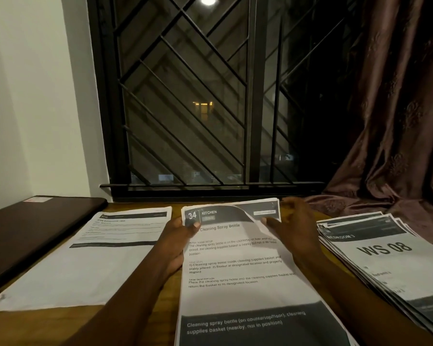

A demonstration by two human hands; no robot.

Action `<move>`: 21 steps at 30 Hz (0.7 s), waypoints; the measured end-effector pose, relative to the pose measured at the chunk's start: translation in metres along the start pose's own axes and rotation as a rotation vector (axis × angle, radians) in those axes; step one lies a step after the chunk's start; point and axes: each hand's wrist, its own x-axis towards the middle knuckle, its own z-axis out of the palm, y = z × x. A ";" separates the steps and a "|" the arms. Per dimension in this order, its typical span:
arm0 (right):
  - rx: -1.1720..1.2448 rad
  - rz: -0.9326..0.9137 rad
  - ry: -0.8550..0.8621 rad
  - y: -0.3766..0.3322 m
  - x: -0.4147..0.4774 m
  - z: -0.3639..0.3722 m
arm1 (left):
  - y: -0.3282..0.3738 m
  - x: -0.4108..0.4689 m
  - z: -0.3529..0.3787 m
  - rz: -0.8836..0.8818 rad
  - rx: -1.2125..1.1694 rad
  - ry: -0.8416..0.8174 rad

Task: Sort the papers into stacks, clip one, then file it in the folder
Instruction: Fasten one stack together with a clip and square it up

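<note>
- Sorting looking partway done: papers lying in three piles on the table [60, 328]: left pile [98, 265], middle stack [235, 293], fanned right pile [385, 260].
- Left hand [178, 237] pinching the middle stack's top-left corner; right hand [296, 227] gripping its curling top-right corner.
- Clipping and filing not yet done; no clip showing; dark folder [35, 221] lying closed, far left.

folder [35, 228]: far left on table [60, 325]
left stack [98, 265]: between folder and middle stack
middle stack [235, 290]: centre
right stack [390, 265]: right of middle stack
window [198, 96]: behind table
curtain [398, 121]: right of window, hem on table behind right stack
</note>
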 end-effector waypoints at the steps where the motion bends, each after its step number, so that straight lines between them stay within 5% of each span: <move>1: 0.069 0.013 -0.009 0.000 0.000 0.001 | 0.000 0.000 -0.001 -0.001 0.001 -0.004; 21: 0.098 -0.221 0.077 -0.006 -0.008 -0.008 | -0.003 0.004 -0.002 -0.002 0.009 0.009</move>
